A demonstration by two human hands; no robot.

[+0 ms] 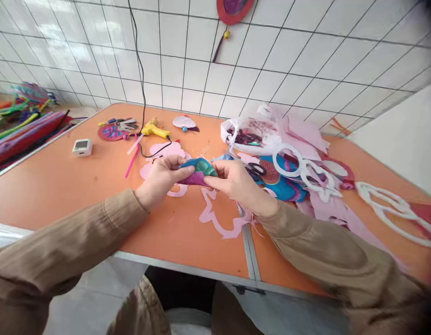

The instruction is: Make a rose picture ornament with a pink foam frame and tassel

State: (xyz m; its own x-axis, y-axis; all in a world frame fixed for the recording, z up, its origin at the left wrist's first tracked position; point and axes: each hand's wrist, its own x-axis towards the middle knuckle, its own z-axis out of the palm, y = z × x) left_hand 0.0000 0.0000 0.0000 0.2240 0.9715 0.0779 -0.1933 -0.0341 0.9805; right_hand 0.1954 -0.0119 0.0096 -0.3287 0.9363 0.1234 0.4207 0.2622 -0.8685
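Observation:
Between my two hands is a small rounded fabric piece (198, 173) in blue, green and purple, held above the orange table. My left hand (166, 174) pinches its left side, thumb across the front. At its right edge my right hand (234, 181) is closed on it, thumb and fingers pressed together. Pink cut-out scraps (224, 228) lie under and in front of the hands. Just right of my right hand are black-handled scissors (255, 170), partly covered by my hand and other material.
A yellow glue gun (155, 129) with a black cord lies behind my left hand. Left of it are a white box-like device (82, 147) and a pink strip (132, 160). White rings (287, 159), patterned blue fabric (285, 188) and a plastic bag (250, 135) crowd the right side.

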